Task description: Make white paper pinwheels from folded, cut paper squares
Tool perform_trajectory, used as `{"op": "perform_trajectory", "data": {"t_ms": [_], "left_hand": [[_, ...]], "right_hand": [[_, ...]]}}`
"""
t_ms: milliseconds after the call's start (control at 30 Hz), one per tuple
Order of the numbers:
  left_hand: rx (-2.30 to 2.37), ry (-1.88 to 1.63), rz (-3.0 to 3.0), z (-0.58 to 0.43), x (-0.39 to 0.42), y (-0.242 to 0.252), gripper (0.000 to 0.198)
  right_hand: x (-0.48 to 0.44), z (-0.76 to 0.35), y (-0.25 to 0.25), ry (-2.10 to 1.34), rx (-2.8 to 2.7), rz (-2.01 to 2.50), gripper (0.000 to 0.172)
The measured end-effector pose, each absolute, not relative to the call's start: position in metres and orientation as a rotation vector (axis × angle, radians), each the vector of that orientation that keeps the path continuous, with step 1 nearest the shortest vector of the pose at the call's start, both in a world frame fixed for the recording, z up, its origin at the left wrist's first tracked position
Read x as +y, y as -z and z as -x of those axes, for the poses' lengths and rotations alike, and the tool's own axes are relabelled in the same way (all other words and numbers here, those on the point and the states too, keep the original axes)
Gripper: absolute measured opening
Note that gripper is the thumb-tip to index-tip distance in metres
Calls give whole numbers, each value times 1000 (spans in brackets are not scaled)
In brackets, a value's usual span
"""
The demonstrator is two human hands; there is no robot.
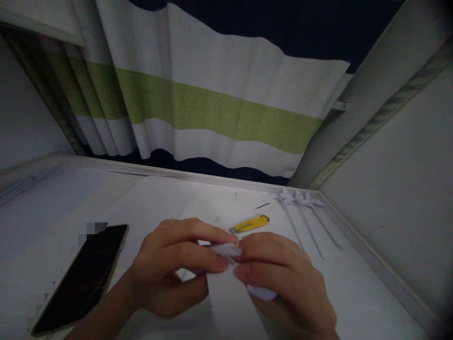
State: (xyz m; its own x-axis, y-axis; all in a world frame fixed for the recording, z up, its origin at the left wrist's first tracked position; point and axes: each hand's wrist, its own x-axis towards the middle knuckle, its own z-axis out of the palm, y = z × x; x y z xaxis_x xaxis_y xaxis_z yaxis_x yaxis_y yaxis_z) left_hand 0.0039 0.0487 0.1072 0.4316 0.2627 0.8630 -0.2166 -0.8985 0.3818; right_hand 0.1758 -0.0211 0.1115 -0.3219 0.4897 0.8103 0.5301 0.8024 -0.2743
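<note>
Between my two hands is a piece of folded white paper (230, 295), its long flat strip hanging down toward the bottom edge of the view. My left hand (177, 264) pinches the folded upper end from the left, fingertips pressed on the crease. From the right, my right hand (286, 278) pinches the same end, and a white paper flap shows under its fingers. The fingertips of both hands nearly meet. Just beyond them a yellow utility knife (250, 224) lies on the white table, its blade end pointing left.
A black-screened phone (83, 278) lies at the left. Several white paper flowers or pinwheels on thin stems (300, 200) rest at the back right, near a thin dark stick (263, 205). White paper sheets (148, 198) cover the back left. A striped curtain (212, 104) hangs behind the table's raised edge.
</note>
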Motion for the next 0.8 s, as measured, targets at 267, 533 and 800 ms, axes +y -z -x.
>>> {"op": "perform_trajectory", "data": {"t_ms": [267, 533, 800], "left_hand": [[279, -1250, -2003, 9, 50, -108, 29], [254, -1129, -1758, 8, 59, -105, 47], [281, -1202, -1836, -4, 60, -104, 27]], "right_hand": [[-29, -180, -119, 31, -2013, 801, 19], [-20, -180, -113, 37, -1932, 663, 19], [-19, -173, -107, -59, -1830, 667, 17]]}}
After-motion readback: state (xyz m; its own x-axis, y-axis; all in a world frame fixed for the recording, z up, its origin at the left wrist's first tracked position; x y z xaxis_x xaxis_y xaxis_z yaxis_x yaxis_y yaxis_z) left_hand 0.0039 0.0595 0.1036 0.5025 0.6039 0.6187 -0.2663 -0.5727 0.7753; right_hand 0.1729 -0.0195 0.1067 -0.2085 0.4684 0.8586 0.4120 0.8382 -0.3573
